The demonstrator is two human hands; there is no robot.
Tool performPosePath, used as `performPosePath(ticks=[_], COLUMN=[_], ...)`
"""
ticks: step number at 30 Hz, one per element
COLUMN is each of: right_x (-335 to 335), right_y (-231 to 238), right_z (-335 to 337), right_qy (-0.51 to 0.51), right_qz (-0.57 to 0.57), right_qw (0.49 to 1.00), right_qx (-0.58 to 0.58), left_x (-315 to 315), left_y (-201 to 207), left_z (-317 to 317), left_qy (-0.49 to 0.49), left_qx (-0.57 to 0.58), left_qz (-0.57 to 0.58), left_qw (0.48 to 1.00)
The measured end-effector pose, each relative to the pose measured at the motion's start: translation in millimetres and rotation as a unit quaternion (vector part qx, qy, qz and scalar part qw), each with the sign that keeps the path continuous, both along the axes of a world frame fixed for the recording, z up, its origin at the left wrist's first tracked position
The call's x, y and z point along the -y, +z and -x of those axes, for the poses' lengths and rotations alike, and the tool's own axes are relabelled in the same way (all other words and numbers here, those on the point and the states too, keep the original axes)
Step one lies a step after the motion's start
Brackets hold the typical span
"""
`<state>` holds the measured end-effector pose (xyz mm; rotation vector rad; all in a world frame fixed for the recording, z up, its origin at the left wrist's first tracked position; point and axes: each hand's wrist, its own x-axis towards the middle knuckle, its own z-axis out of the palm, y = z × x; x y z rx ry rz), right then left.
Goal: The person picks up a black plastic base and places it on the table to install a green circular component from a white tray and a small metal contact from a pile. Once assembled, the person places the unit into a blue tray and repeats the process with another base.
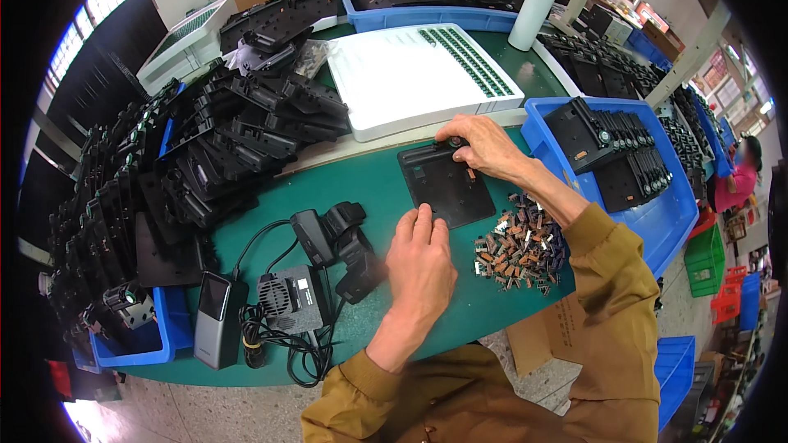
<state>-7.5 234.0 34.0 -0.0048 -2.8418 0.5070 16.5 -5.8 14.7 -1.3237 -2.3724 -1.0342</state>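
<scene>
Black plastic panel [447, 189] lies flat on the green surface [460, 324], in front of the person, between the two hands. Right hand [486, 146]: at the panel's raised far edge, thumb and forefinger narrow, holding the round part there. Left hand [421, 267]: palm down, fingers extended close together, fingertips at the panel's near edge; thumb hidden, so cannot tell whether it grips.

Just right of the panel: loose heap of small parts [521, 248], some orange-brown. Left of the left hand: strapped black device [351, 256], grey box with a grille [289, 302], coiled cable [256, 330] and dark upright block [215, 320].

Beyond the panel: white tray [382, 74] with rows of green parts [469, 61]; white cylinder [533, 15] standing behind its right corner. Right: blue bin [657, 234] holding more black panels. Left: large overlapping pile of black parts [246, 123].
</scene>
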Motion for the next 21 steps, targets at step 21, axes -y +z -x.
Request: performPosePath(ticks=[21], right_x=[-61.9], right_y=[129.2], right_z=[-183.8], right_qy=[-0.267], right_qz=[-0.189], right_qw=[0.929], right_qx=[-0.172], left_x=[1.6], left_y=[3.0], left_z=[-2.2], left_qy=[-0.017], left_qx=[0.042], left_qz=[0.008], left_qw=[0.999])
